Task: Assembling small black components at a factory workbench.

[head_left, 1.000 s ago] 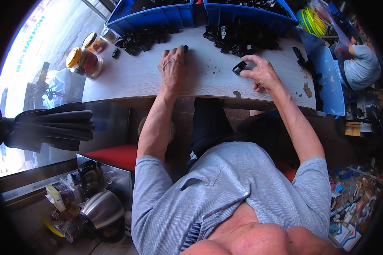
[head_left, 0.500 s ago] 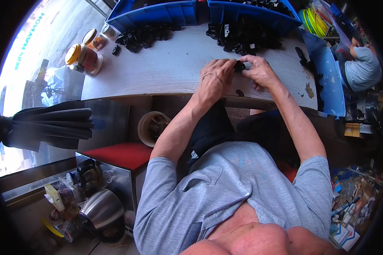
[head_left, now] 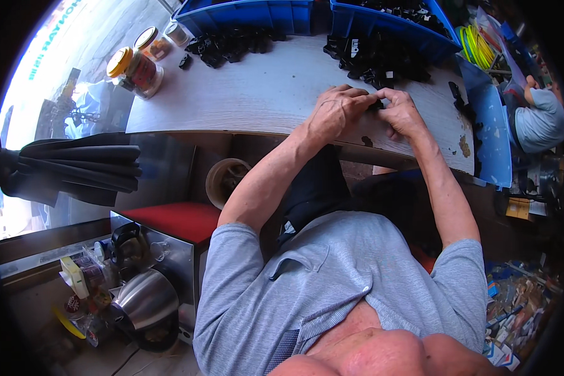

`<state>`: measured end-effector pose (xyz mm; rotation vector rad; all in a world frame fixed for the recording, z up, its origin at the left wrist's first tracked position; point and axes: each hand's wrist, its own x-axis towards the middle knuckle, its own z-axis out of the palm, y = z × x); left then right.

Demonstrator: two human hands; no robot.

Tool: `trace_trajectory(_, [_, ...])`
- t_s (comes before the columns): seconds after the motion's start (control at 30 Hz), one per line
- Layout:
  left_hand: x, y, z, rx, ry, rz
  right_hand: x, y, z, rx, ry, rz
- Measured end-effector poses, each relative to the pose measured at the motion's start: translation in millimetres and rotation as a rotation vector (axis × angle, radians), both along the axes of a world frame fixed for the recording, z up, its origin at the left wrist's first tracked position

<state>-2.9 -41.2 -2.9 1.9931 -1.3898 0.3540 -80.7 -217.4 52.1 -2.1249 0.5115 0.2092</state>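
Over the front part of the white table (head_left: 257, 94), my two hands meet around a small black plastic part (head_left: 376, 106). My left hand (head_left: 343, 108) is closed, its fingertips on the left side of the part. From the right, my right hand (head_left: 402, 114) pinches it between thumb and index finger. The fingers cover most of the part, so its exact kind cannot be made out. Beyond my hands lies a heap of similar black parts (head_left: 382, 56). A second pile of black parts (head_left: 235, 45) lies farther left.
Two blue bins (head_left: 247, 19) (head_left: 395, 28) stand along the far edge. Lidded jars (head_left: 138, 72) are at the table's left end. A light-blue bin (head_left: 492, 131) adjoins the right edge. A metal kettle (head_left: 147, 297) is lower left. Another person (head_left: 539, 122) sits at far right.
The table and its things appear shifted slightly to the right in the view. My hands have drawn closer together around the black part, which is now more covered by my fingers.
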Motion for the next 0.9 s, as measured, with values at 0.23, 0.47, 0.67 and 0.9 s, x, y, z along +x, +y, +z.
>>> trace_trajectory(0.23, [8.6, -7.1, -6.4, -0.052, 0.028, -0.105, -1.2, -5.1, -6.2, 0.036, -0.021, -0.010])
trace_trajectory(0.47, [0.6, -5.9, -4.0, -0.018, -0.048, -0.019, -2.4, -5.1, -9.1, 0.041, -0.069, -0.006])
trace_trajectory(0.67, [-7.5, 1.0, 2.1, 0.114, -0.048, 0.040, -3.8, -7.3, -11.7, 0.019, -0.083, 0.000])
trace_trajectory(0.9, [-5.1, 4.9, 3.0, 0.104, 0.022, 0.014, -2.9, -4.1, -13.6, 0.036, -0.078, 0.000])
